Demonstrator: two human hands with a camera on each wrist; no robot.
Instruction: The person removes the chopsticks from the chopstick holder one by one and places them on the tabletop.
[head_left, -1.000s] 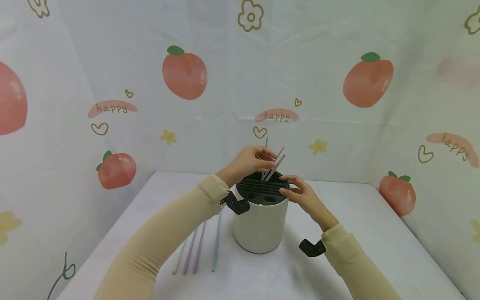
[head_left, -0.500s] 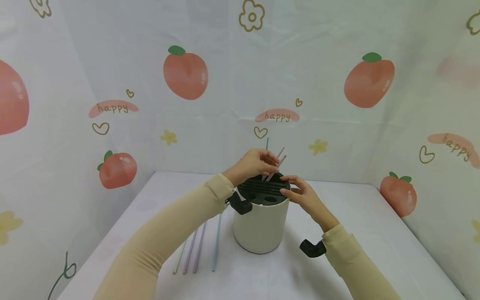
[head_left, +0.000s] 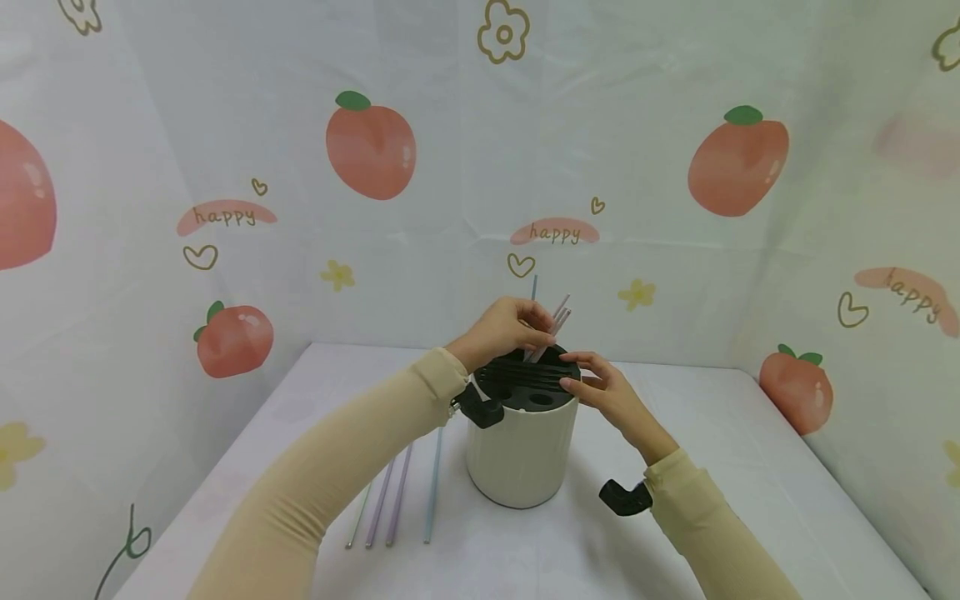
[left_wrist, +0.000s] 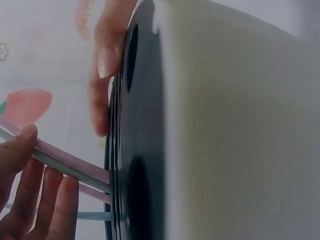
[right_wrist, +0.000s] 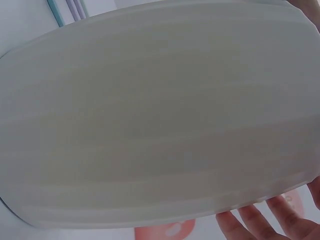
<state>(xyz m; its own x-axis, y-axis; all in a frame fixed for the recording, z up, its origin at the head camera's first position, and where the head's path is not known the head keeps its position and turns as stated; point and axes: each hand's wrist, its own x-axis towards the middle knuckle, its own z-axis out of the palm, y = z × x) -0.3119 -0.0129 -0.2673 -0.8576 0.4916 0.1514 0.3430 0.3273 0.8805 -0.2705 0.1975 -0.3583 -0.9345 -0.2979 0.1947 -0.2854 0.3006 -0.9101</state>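
Note:
A cream round utensil holder (head_left: 517, 458) stands upright on the table, topped by a black lid (head_left: 517, 377) with slots and round holes. My left hand (head_left: 508, 323) is over the lid's far part, pinching thin straws between thumb and fingers. In the left wrist view it holds a pink straw (left_wrist: 75, 155) and a grey-green straw (left_wrist: 65, 168), both slanting into the lid. Another pink straw (left_wrist: 95, 193) and a blue straw (left_wrist: 95, 216) stick out behind them. My right hand (head_left: 611, 398) grips the holder's right rim, thumb on the near side, fingers round the far side.
Left of the holder, a blue straw (head_left: 432, 500), two purple straws (head_left: 399, 500) and a green straw (head_left: 358, 518) lie on the white table (head_left: 570, 550), partly hidden by my left sleeve (head_left: 330, 475). A white curtain with printed fruit (head_left: 371, 150) surrounds the table.
My left hand has shifted slightly right and down along the straws, and the slanting tops now show closer together. The right hand and the holder have stayed in place.

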